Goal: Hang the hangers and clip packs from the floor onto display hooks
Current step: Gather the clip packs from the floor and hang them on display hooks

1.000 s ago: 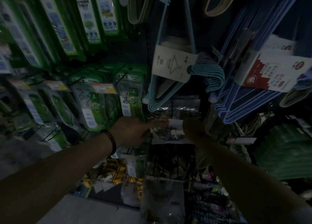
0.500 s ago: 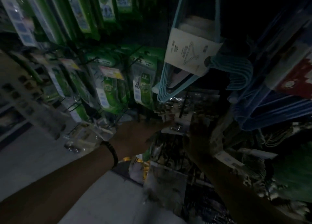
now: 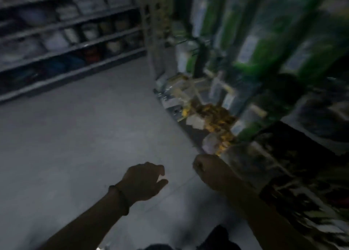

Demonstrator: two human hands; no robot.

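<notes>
Clip packs [image 3: 217, 117] blurred, axis unreadable, left hand [image 3: 143, 181] loose

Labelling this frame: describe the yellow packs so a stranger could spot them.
Start at the rack on the right, hung with green packs. Drop to its lowest row, just above the right hand. The yellow packs stand alone in colour; neighbours are green or pale.

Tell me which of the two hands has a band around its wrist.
The left hand: a dark band circles its wrist. The right hand, closer to the blurred green display packs, shows a bare wrist.
</notes>
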